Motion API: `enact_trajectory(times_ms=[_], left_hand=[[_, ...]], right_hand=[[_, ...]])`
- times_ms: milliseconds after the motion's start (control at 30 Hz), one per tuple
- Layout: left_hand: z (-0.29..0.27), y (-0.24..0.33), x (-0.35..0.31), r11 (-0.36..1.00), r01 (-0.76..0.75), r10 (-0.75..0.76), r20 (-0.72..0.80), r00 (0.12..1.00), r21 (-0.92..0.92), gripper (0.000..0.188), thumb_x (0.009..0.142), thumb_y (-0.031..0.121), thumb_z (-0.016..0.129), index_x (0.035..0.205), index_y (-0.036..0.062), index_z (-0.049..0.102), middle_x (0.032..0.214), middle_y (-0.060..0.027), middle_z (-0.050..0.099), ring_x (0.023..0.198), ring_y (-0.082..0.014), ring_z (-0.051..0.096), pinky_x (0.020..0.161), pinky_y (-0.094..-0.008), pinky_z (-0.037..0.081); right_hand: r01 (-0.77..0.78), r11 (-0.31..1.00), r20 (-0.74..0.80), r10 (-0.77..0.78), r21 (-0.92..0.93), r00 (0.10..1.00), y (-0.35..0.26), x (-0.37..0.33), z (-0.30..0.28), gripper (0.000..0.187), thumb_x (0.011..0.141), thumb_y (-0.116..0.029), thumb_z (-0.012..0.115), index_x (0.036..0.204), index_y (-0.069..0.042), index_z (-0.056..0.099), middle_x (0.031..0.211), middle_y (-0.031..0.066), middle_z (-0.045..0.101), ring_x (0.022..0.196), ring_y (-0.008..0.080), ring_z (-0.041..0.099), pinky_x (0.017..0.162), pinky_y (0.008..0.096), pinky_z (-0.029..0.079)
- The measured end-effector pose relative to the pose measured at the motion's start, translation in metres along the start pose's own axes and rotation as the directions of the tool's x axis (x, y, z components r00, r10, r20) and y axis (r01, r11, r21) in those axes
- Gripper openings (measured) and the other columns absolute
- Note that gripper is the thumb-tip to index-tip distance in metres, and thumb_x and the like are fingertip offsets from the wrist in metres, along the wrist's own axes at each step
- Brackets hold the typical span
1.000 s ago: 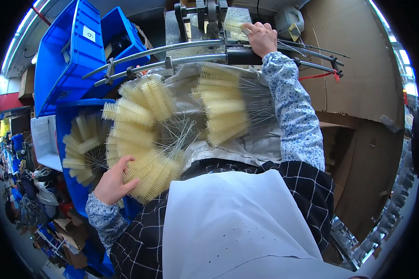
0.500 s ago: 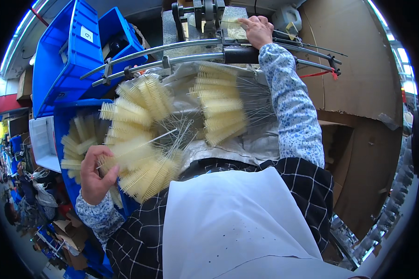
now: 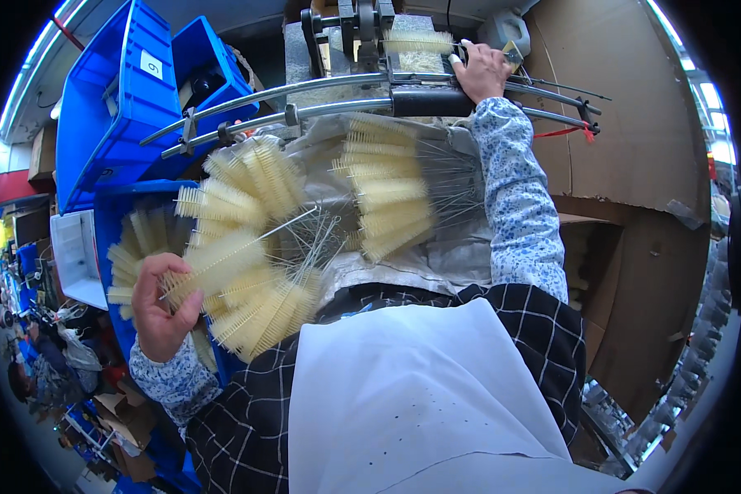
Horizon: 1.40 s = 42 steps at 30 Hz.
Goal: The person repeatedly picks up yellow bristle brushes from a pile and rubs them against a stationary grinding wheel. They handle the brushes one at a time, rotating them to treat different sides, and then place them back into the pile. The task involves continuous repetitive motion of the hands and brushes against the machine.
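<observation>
My left hand pinches the bristled end of a cream bottle brush, its wire handle pointing up to the right over other brushes. At the far side my right hand has its thumb and fingers closed at the wire end of another brush. That brush lies level beside the metal machine. A fanned pile of cream brushes spreads in front of my left hand. To its right lies a stacked row of brushes, wires toward my right sleeve.
Two curved metal rails cross in front of the machine. Blue bins stand at the left, and a blue crate with more brushes sits below them. A large cardboard sheet and a white jug are at the right.
My right hand has moved right from the machine, and the brush there now shows more of its bristles. The brush in my left hand has shifted slightly left and down.
</observation>
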<state>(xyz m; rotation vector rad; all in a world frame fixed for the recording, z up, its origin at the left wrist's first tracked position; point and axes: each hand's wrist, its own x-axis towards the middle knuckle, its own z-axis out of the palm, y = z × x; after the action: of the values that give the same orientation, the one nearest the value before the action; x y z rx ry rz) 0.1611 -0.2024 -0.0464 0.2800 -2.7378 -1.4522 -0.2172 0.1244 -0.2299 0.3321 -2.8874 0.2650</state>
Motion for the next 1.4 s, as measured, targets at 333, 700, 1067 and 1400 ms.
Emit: enact_trajectory(times_ms=[333, 700, 1067, 1400], left_hand=[[-0.007, -0.001, -0.002, 0.999, 0.003, -0.005, -0.039, 0.999, -0.05, 0.031, 0.065, 0.01, 0.059, 0.093, 0.0028, 0.047, 0.089, -0.0042, 0.044, 0.081, -0.0116, 0.043, 0.075, -0.0239, 0.035], [-0.006, 0.0, 0.001, 0.998, -0.009, 0.005, -0.069, 0.998, -0.057, 0.03, 0.065, 0.011, 0.058, 0.092, 0.0031, 0.047, 0.089, -0.0043, 0.045, 0.08, -0.0117, 0.043, 0.074, -0.0244, 0.035], [-0.002, 0.0, 0.002, 0.995, -0.046, 0.034, -0.131, 0.991, -0.087, 0.027, 0.069, 0.012, 0.056, 0.092, 0.0035, 0.045, 0.087, -0.0046, 0.044, 0.078, -0.0118, 0.042, 0.073, -0.0245, 0.034], [-0.004, -0.008, -0.001, 0.993, -0.104, 0.091, -0.19, 0.978, -0.062, 0.025, 0.072, 0.012, 0.054, 0.093, 0.0037, 0.044, 0.09, -0.0063, 0.044, 0.079, -0.0127, 0.041, 0.073, -0.0255, 0.033]], right_hand=[[0.072, 0.989, -0.136, -0.055, 0.128, 0.989, -0.014, -0.004, 0.02, 0.032, 0.074, -0.018, 0.056, 0.105, -0.011, 0.058, 0.101, 0.0067, 0.059, 0.096, 0.0247, 0.054, 0.081, 0.0426, 0.04], [0.032, 0.993, -0.03, -0.029, 0.112, 0.999, -0.117, -0.017, 0.017, 0.022, 0.076, -0.016, 0.054, 0.096, -0.009, 0.059, 0.096, 0.0056, 0.059, 0.095, 0.0241, 0.054, 0.079, 0.0441, 0.039], [0.049, 0.994, 0.007, -0.05, 0.098, 0.999, -0.094, -0.017, 0.01, 0.024, 0.075, -0.013, 0.053, 0.098, -0.01, 0.059, 0.098, 0.0046, 0.059, 0.095, 0.0233, 0.054, 0.08, 0.0432, 0.039], [0.113, 0.961, 0.072, -0.135, 0.253, 0.988, 0.047, 0.029, 0.007, 0.025, 0.077, -0.023, 0.054, 0.098, -0.014, 0.062, 0.092, 0.0107, 0.062, 0.086, 0.0303, 0.058, 0.075, 0.0427, 0.045]])
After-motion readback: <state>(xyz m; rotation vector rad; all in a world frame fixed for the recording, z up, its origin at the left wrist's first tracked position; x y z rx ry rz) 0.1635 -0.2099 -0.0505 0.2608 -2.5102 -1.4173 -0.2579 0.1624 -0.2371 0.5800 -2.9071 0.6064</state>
